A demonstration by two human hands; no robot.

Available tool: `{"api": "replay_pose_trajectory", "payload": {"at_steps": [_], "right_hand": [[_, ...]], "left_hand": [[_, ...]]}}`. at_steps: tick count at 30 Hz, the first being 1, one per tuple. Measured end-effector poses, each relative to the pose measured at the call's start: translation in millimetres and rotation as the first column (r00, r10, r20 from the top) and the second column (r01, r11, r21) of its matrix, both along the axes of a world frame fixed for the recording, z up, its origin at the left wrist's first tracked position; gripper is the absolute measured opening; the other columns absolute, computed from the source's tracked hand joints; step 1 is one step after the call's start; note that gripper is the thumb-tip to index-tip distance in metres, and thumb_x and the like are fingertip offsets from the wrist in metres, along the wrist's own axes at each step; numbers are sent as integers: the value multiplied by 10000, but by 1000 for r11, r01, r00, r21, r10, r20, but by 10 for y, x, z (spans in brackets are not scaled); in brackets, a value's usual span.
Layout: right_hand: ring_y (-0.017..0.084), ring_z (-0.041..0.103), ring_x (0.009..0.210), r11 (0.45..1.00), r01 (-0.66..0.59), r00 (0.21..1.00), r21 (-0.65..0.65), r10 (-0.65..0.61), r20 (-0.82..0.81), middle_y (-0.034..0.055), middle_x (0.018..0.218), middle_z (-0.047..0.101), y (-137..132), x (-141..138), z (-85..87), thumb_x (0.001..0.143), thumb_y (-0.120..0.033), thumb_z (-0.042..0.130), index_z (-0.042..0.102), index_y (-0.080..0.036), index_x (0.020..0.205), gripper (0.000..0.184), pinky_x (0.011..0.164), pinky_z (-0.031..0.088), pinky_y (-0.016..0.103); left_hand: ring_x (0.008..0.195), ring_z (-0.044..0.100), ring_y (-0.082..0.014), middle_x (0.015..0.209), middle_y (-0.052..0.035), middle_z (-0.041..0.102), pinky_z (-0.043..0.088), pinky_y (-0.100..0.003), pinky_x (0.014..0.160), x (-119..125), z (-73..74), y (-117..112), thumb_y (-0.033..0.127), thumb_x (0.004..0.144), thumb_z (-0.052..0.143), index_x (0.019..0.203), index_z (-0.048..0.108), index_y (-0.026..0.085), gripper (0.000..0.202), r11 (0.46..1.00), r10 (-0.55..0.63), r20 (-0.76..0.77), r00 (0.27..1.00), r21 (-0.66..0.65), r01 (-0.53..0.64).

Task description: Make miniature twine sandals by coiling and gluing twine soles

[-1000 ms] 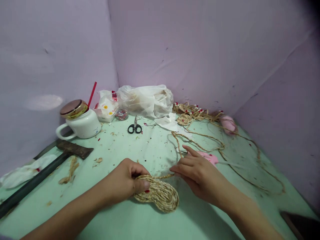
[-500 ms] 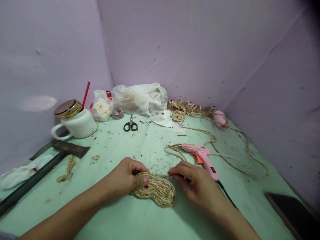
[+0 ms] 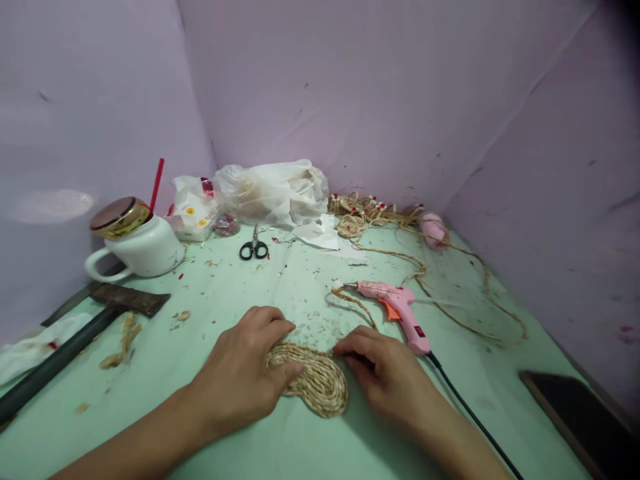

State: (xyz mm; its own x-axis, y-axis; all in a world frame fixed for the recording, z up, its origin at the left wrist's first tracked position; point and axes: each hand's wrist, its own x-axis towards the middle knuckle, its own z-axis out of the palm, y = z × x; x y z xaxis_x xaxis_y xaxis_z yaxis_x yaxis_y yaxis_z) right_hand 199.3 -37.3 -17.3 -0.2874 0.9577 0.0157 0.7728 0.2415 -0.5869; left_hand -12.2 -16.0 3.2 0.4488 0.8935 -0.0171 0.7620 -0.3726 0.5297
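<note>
A flat oval coil of jute rope [image 3: 315, 380] lies on the green table [image 3: 280, 440] in front of me. My left hand [image 3: 245, 370] rests on the coil's left end, fingers and thumb pressed down on it. My right hand [image 3: 383, 370] pinches the rope at the coil's upper right edge, fingers closed. From there a loose rope strand [image 3: 357, 305] runs up toward the tip of a pink glue gun [image 3: 397, 310], which lies on the table just beyond my right hand.
Black scissors [image 3: 253, 248], a white mug [image 3: 137, 247] with a gold lid and red straw, plastic bags [image 3: 273, 193], a rope pile [image 3: 365, 213] and a pink roll [image 3: 433, 229] line the back. A hammer [image 3: 75, 343] lies left. A dark phone [image 3: 583, 417] lies right.
My right hand has drawn back off the glue gun area and closed on the coil's edge. My left hand has shifted to press flat on the coil. The view has swung right.
</note>
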Motion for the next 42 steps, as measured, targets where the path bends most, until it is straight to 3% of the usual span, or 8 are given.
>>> {"api": "replay_pose_trajectory", "payload": {"at_steps": [4, 9, 19, 27, 30, 33, 38, 42], "right_hand": [[203, 610, 793, 999, 33, 999, 11, -33, 3, 45, 873, 664, -7, 12, -35, 745, -48, 472, 621, -196, 972, 310, 678, 460, 319], [213, 623, 799, 999, 41, 999, -3, -41, 1, 57, 882, 671, -20, 23, -54, 765, -91, 453, 597, -200, 1010, 304, 666, 477, 330], [193, 641, 728, 996, 63, 998, 61, -63, 1, 45, 836, 675, -21, 22, -121, 756, -118, 437, 601, -222, 993, 306, 613, 480, 299], [220, 633, 723, 995, 52, 987, 81, -63, 148, 32, 814, 669, -13, -27, -92, 668, -67, 481, 624, -238, 947, 357, 577, 448, 303], [216, 629, 713, 994, 46, 983, 98, -63, 170, 28, 804, 667, -22, -3, -65, 714, -117, 482, 616, -247, 937, 291, 563, 433, 300], [234, 615, 675, 996, 33, 951, 81, -57, 305, 34, 754, 657, -29, 36, -26, 722, -146, 497, 623, -237, 814, 181, 550, 407, 327], [234, 578, 664, 990, -61, 900, 128, 0, 435, 34, 678, 636, -27, 73, -16, 663, -108, 558, 620, -215, 694, 127, 792, 346, 449], [202, 554, 636, 987, -58, 910, 147, -8, 414, 27, 676, 623, -24, 72, -60, 660, -93, 575, 619, -209, 681, 125, 693, 339, 363]], "left_hand": [[1113, 414, -263, 1217, -90, 473, 353, -424, 954, -12, -35, -72, 220, 652, 619, 1172, 491, 211, 536, 979, -204, 33, 978, 36, 203], [1073, 407, -285, 1148, -88, 485, 361, -469, 922, 42, -47, -89, 183, 643, 600, 1110, 528, 223, 474, 986, -168, -29, 985, -1, 168], [921, 449, -251, 978, -66, 548, 357, -436, 863, 172, -63, -8, 134, 563, 603, 916, 588, 198, 359, 987, -157, -88, 984, 1, 158], [857, 429, -237, 868, -51, 525, 343, -425, 837, 236, -23, 52, 109, 503, 525, 769, 569, 188, 282, 977, -210, -129, 969, -45, 206], [849, 427, -235, 847, -45, 524, 347, -418, 829, 250, -30, 53, 117, 488, 533, 741, 563, 192, 265, 978, -208, -120, 971, -24, 207], [839, 424, -232, 844, -48, 524, 351, -413, 812, 248, -44, 49, 113, 484, 523, 746, 560, 192, 276, 978, -205, -108, 973, 3, 207], [842, 427, -233, 868, -52, 533, 333, -424, 821, 223, -66, 63, 121, 499, 504, 775, 564, 191, 290, 969, -247, -99, 964, -19, 246], [825, 436, -229, 849, -47, 546, 326, -424, 808, 196, -99, 85, 124, 502, 505, 766, 568, 186, 279, 962, -272, -92, 958, -11, 272]]}}
